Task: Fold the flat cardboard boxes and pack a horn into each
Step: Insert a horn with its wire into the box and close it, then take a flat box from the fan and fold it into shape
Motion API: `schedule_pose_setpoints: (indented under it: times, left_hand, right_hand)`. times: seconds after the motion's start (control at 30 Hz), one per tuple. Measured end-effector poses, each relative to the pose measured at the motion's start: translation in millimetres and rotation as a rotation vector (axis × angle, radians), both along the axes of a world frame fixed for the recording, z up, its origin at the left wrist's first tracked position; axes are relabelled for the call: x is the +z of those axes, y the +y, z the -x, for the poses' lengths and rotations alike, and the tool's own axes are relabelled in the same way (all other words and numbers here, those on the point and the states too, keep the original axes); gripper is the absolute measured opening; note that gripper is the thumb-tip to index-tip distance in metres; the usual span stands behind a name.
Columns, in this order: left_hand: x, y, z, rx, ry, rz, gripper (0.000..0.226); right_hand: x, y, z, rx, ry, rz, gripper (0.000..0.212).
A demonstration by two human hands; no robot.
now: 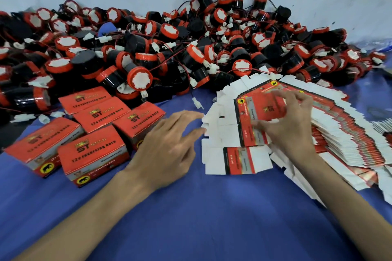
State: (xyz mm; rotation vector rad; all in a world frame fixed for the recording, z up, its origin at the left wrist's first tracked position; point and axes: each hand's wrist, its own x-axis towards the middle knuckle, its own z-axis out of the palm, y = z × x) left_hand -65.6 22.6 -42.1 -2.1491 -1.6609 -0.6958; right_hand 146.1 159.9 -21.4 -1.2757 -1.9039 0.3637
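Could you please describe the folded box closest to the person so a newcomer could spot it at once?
On the blue cloth, in front of the left part of the horn pile, stand five folded red boxes. In the front pair, the nearest box is the right one, beside the wrist of the left hand. Alone among the five, it sits lowest in view, nearest the person.

Right hand [290, 125] pinches the top flat box [254, 110] of a fanned stack [350, 140]. Left hand [167, 146], fingers straight, fingertips at the stack's white edge. Five folded boxes [95, 133] at left; horns [169, 48] heaped behind.
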Motion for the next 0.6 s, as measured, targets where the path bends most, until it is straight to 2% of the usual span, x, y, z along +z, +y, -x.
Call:
schedule_pose_setpoints:
  times: [0.1,0.17,0.23,0.37,0.47,0.53,0.6]
  left_hand:
    - [-4,0,-2,-0.032,-0.233,0.049,0.028]
    - [-5,0,0,-0.006,-0.422,0.102,0.027]
    - [-5,2,3,0.055,-0.526,0.183,0.028]
    - [-9,3,3,0.062,-0.442,0.295,0.056]
    - [-6,2,0,0.008,-0.487,0.266,0.061]
    - [-4,1,1,-0.057,-0.753,0.217,0.057]
    - [0,1,4,-0.139,-1.148,0.222,0.051]
  right_hand:
    - [-1,4,1,0.032,0.278,0.052,0.052]
    - [-1,3,3,0.058,0.440,0.013,0.053]
    - [1,-3,6,0.098,0.533,-0.052,0.055]
    - [9,-8,4,0.149,0.760,-0.116,0.050]
    - [13,-13,5,0.232,0.931,-0.086,0.037]
    - [9,-25,13,0.330,0.927,-0.036,0.032]
    - [2,-36,23,0.414,0.824,-0.045,0.030]
